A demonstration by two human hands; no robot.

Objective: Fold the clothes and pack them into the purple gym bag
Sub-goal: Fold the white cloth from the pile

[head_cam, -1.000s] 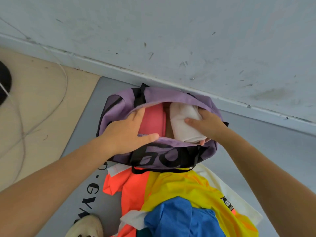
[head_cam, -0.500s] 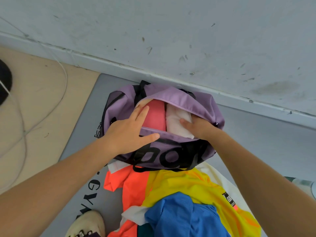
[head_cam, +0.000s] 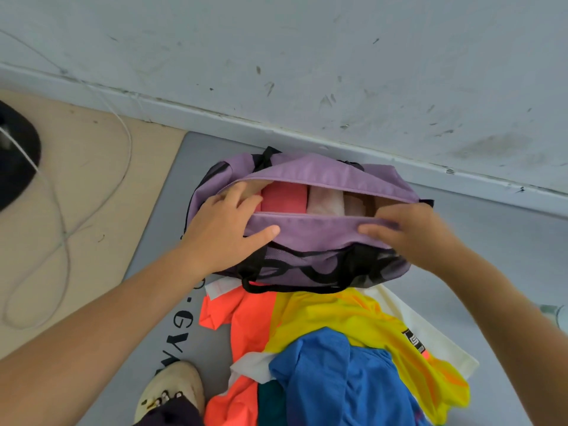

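Grey gym mat (head_cam: 215, 167) by the wall: purple gym bag (head_cam: 313, 238) is pinched at its soft near lip by left hand (head_cam: 224, 235) and right hand (head_cam: 412, 235); limp, light clothes (head_cam: 332, 342) are piled just in front, best gathered by the folds.

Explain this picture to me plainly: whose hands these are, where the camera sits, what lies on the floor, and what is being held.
No machine here: a person wears a camera on the head, looking down at their own bare arms. The left hand and right hand each pinch the near edge of the purple gym bag opening. Inside stand a folded pink garment and a pale one. The bag sits on a grey mat by the wall. Nearer lies a loose pile: orange shirt, yellow shirt, blue garment. A shoe shows below.
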